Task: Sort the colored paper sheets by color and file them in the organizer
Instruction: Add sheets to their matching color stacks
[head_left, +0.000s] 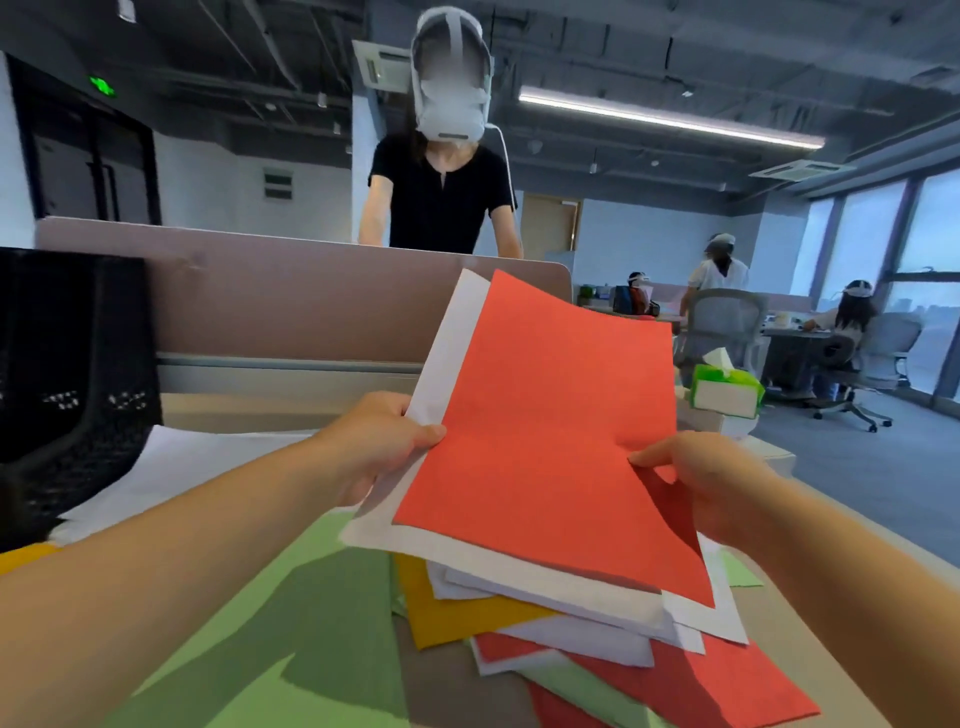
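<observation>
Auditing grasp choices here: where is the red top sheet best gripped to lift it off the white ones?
Its right edge, from the right: there the red sheet curls clear of the white sheets, whose left side the left hand grips.

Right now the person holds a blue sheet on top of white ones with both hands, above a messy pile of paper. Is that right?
Not quite: the head view shows a red sheet, not a blue one. The rest holds: the left hand grips the white sheets beneath it, and the right hand pinches its edge, all above the messy pile.
</observation>
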